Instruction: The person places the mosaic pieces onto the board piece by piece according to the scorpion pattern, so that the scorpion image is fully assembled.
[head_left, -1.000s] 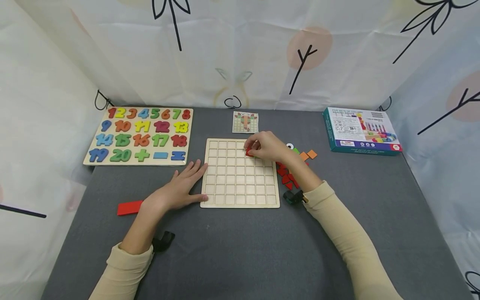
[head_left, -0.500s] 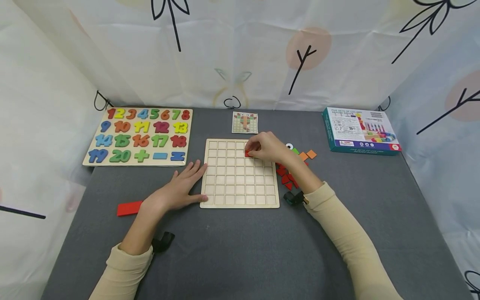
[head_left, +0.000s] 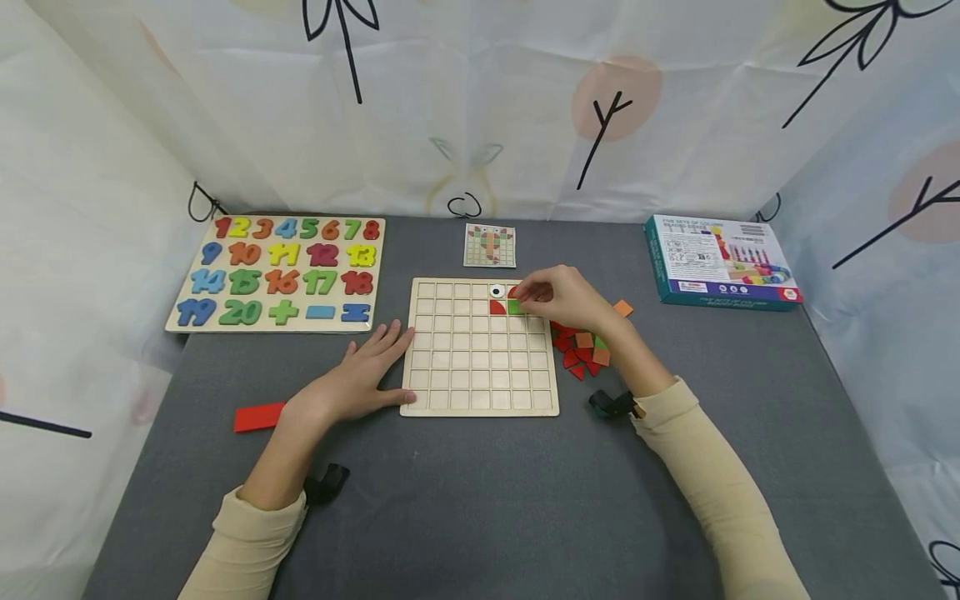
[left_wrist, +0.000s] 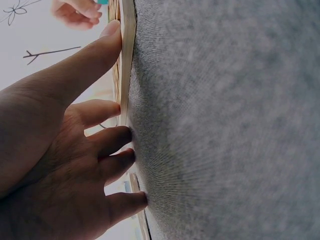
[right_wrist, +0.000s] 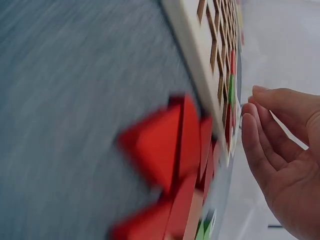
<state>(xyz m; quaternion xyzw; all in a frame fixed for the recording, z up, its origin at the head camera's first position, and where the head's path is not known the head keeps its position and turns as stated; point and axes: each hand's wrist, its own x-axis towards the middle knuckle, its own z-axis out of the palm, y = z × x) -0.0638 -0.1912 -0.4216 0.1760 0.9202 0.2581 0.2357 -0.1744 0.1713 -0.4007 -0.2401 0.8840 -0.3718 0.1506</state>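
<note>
A wooden grid board (head_left: 480, 367) lies mid-table. Along its left edge rests my left hand (head_left: 360, 379), fingers spread, with the thumb on the lower corner; the left wrist view shows this hand (left_wrist: 75, 130) against the board's side. Near the top right of the grid sit a white tile with a black dot (head_left: 496, 291), a red rounded piece (head_left: 497, 308), a green square (head_left: 514, 307) and another red piece (head_left: 512, 292), partly covered. Just over them is my right hand (head_left: 562, 297), its fingers loosely bent; nothing shows between the fingertips of this hand (right_wrist: 285, 135) in the right wrist view.
Right of the board lies a pile of red, orange and green pieces (head_left: 576, 354). A pattern card (head_left: 490, 245) lies behind the board. At the left are a number puzzle (head_left: 277, 271) and a red rectangle (head_left: 258, 417); at the right, a game box (head_left: 723, 262).
My right hand has let go of the red rounded piece and moved right, uncovering it, the dotted white tile and the green square. My left hand stays in place.
</note>
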